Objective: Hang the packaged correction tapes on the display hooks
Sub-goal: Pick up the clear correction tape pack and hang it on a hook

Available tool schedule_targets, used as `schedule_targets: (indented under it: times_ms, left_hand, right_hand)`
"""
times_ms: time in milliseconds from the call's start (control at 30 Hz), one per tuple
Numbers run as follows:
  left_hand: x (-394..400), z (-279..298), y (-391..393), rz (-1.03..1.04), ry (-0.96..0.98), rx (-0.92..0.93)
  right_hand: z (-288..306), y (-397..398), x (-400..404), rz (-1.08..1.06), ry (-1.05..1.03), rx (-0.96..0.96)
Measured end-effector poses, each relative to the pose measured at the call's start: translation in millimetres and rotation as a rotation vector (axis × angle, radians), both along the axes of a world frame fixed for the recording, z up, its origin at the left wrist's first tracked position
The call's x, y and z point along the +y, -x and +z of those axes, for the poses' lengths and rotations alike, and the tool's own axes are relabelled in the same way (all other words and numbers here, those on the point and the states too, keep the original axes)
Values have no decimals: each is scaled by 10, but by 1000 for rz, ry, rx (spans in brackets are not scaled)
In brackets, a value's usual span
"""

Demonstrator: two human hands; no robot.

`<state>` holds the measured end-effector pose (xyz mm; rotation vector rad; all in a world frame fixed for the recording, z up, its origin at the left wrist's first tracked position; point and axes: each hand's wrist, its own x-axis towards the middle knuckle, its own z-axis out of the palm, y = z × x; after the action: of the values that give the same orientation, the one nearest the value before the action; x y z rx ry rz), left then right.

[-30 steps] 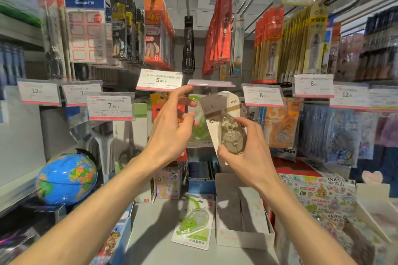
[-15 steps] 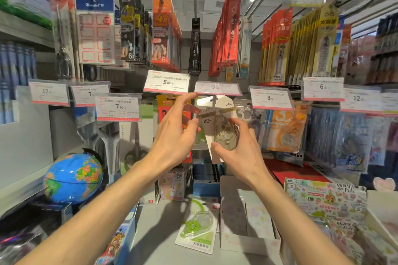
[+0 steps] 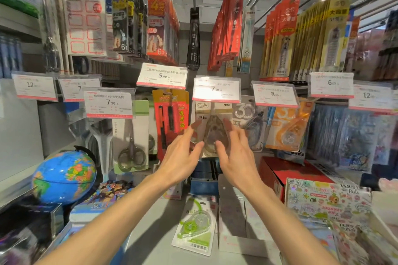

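Observation:
A beige packaged correction tape [image 3: 213, 114] hangs straight down from a display hook behind the 7.90 price tag [image 3: 216, 89]. My left hand [image 3: 181, 157] and my right hand [image 3: 235, 157] are just in front of it, one at each side, fingers straight and spread. The fingertips lie over the package's edges; whether they touch it I cannot tell. A green packaged correction tape [image 3: 196, 226] lies flat on the grey shelf [image 3: 150, 232] below my hands.
Grey [image 3: 249, 127] and orange [image 3: 288, 127] tape packs hang to the right, a red pen pack [image 3: 170, 114] and scissors [image 3: 131, 142] to the left. An open white box [image 3: 234, 221] sits beside the green pack. A globe [image 3: 64, 176] stands at the left, sticker packs [image 3: 323, 202] at the right.
My right hand held the beige pack up at the hook and has let go; the pack now hangs there. Both hands have opened and dropped slightly.

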<state>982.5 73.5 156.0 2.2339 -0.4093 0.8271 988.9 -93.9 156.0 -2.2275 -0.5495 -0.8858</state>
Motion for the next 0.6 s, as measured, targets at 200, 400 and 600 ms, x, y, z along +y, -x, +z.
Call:
schedule_targets:
  times_ms: [200, 400, 600]
  left_hand:
    - [-21, -8, -132, 84, -97, 21]
    - [49, -102, -8, 40, -77, 37]
    - [287, -518, 214, 58, 1, 81]
  right_hand:
    - [-40, -123, 76, -75, 66, 62]
    - [-59, -47, 32, -57, 79, 72]
    - [-390, 204, -182, -101, 20, 61]
